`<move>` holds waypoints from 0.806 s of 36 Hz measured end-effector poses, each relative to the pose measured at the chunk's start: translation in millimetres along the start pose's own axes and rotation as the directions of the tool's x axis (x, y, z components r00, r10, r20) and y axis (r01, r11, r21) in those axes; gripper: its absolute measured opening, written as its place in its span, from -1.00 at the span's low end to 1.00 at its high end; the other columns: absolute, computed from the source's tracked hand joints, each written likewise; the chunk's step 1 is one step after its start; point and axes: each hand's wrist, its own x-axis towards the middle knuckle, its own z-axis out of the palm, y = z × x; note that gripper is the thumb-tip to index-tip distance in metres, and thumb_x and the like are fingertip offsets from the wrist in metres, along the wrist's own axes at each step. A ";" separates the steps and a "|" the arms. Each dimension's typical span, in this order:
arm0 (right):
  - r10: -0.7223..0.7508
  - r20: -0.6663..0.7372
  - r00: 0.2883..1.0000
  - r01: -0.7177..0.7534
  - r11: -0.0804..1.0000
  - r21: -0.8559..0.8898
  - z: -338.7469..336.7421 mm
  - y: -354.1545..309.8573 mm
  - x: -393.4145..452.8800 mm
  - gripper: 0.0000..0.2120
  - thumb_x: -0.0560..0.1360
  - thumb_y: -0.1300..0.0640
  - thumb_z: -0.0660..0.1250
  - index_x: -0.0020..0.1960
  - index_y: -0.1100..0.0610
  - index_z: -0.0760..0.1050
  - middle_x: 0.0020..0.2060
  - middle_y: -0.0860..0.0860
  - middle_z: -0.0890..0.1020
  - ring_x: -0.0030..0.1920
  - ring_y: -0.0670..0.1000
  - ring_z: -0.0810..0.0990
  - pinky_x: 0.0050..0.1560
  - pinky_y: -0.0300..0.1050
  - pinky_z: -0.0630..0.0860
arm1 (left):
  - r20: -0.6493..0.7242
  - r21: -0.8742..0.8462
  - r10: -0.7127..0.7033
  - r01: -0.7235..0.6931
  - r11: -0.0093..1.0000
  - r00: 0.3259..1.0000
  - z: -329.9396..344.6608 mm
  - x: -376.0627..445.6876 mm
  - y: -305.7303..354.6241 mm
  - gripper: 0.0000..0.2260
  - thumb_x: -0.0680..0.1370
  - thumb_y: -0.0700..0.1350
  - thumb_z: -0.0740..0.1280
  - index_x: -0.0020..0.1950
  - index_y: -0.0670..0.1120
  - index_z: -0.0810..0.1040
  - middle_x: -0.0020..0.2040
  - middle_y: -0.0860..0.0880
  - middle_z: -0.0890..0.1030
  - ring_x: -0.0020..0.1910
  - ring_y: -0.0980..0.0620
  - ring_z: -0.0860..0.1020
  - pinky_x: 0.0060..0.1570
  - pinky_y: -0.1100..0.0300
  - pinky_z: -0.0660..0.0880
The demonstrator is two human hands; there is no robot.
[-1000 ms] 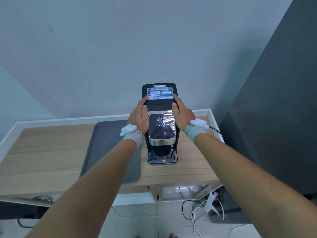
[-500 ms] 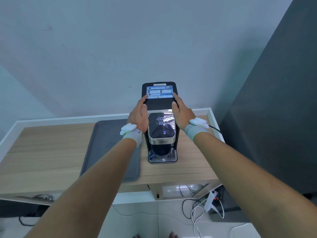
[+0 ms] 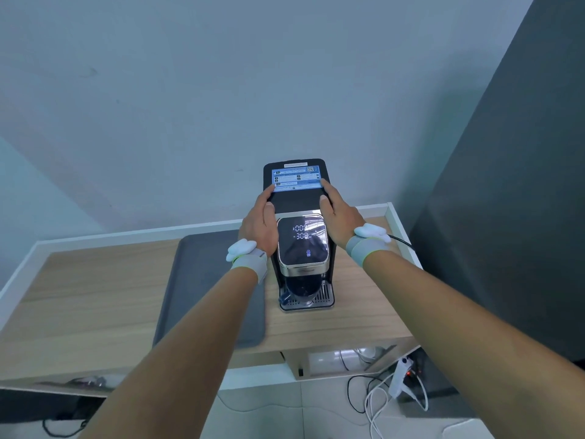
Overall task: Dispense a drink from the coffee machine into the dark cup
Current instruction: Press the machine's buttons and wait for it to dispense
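A black coffee machine (image 3: 297, 202) with a lit display (image 3: 302, 237) stands on the wooden table (image 3: 95, 296) near its right end. The dark cup (image 3: 300, 288) sits under the spout on the machine's slotted drip tray (image 3: 324, 297); the machine's head hides its upper part. My left hand (image 3: 258, 223) presses flat against the machine's left side, fingers reaching up to the top lid. My right hand (image 3: 340, 217) holds the right side the same way. Both wrists wear grey bands with white trackers.
A grey mat (image 3: 205, 280) lies on the table just left of the machine. A raised white rim (image 3: 397, 223) borders the table. A black cable (image 3: 402, 241) runs off to the right. A dark panel (image 3: 506, 217) stands at the right; a power strip and cords (image 3: 400, 375) lie below.
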 end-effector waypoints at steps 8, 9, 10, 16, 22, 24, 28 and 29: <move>0.012 0.021 1.000 -0.012 1.000 0.011 -4.9 -4.6 -4.7 -0.57 0.53 -0.41 -0.17 0.39 -0.63 0.05 -0.27 -0.01 0.59 -0.25 0.08 0.60 -0.20 0.01 0.46 | -0.007 -0.002 -0.005 0.005 1.000 1.000 -1.3 1.8 1.0 -0.57 0.63 0.13 -0.08 0.43 0.42 0.33 -0.19 0.05 0.61 -0.20 0.07 0.56 -0.21 0.11 0.45; 0.012 0.025 1.000 -0.013 1.000 0.014 -5.4 -5.1 -5.6 -0.56 0.53 -0.41 -0.16 0.40 -0.61 0.05 -0.27 -0.01 0.59 -0.25 0.08 0.59 -0.19 0.02 0.47 | -0.010 -0.005 -0.009 0.009 1.000 1.000 -0.7 1.2 0.5 -0.57 0.62 0.14 -0.08 0.43 0.42 0.33 -0.19 0.03 0.62 -0.19 0.06 0.56 -0.18 0.10 0.47; 0.012 0.028 1.000 -0.013 1.000 0.017 -5.7 -5.6 -6.2 -0.56 0.53 -0.40 -0.16 0.41 -0.61 0.06 -0.27 -0.02 0.59 -0.25 0.07 0.59 -0.18 0.02 0.47 | -0.013 -0.004 -0.011 0.010 1.000 1.000 -0.3 0.6 0.0 -0.56 0.62 0.14 -0.08 0.43 0.42 0.33 -0.19 0.03 0.61 -0.19 0.06 0.56 -0.17 0.09 0.48; 0.025 0.040 0.999 -0.027 0.999 0.036 -7.1 -7.3 -7.2 -0.52 0.53 -0.40 -0.16 0.45 -0.58 0.06 -0.27 -0.05 0.60 -0.24 0.06 0.59 -0.15 0.03 0.47 | -0.027 0.000 0.002 -0.002 1.000 1.000 1.0 1.9 -1.0 -0.55 0.60 0.16 -0.11 0.42 0.43 0.33 -0.19 0.07 0.60 -0.19 0.08 0.55 -0.19 0.10 0.45; 0.037 0.042 0.998 -0.039 0.998 0.040 -7.4 -8.2 -7.4 -0.53 0.56 -0.39 -0.15 0.47 -0.56 0.08 -0.28 -0.01 0.60 -0.25 0.07 0.60 -0.17 0.02 0.48 | -0.035 -0.004 0.002 -0.002 1.000 0.999 1.5 2.8 -2.2 -0.55 0.59 0.17 -0.11 0.40 0.47 0.32 -0.24 0.15 0.56 -0.22 0.15 0.53 -0.29 0.23 0.36; 0.035 0.044 0.998 -0.037 0.999 0.038 -7.6 -8.6 -7.4 -0.52 0.57 -0.37 -0.14 0.49 -0.53 0.08 -0.28 -0.02 0.60 -0.25 0.07 0.59 -0.20 0.01 0.46 | -0.035 -0.002 0.001 -0.001 1.000 0.999 1.6 2.9 -2.8 -0.56 0.59 0.17 -0.12 0.39 0.48 0.32 -0.25 0.14 0.56 -0.22 0.14 0.53 -0.29 0.21 0.37; 0.039 0.047 0.998 -0.041 0.998 0.038 -8.1 -8.5 -7.5 -0.54 0.62 -0.33 -0.12 0.51 -0.49 0.09 -0.28 0.00 0.60 -0.25 0.07 0.59 -0.20 0.01 0.46 | -0.023 -0.002 -0.004 0.004 1.000 1.000 1.3 3.5 -3.6 -0.57 0.60 0.17 -0.12 0.39 0.49 0.29 -0.20 0.17 0.59 -0.20 0.13 0.55 -0.24 0.15 0.46; 0.042 0.048 0.998 -0.043 0.998 0.040 -8.5 -8.4 -7.6 -0.54 0.62 -0.32 -0.11 0.52 -0.49 0.09 -0.27 0.00 0.60 -0.25 0.07 0.59 -0.19 0.02 0.46 | -0.022 0.003 -0.003 0.003 1.000 1.000 1.6 3.5 -3.2 -0.58 0.60 0.17 -0.12 0.39 0.49 0.29 -0.18 0.16 0.60 -0.19 0.13 0.56 -0.24 0.14 0.48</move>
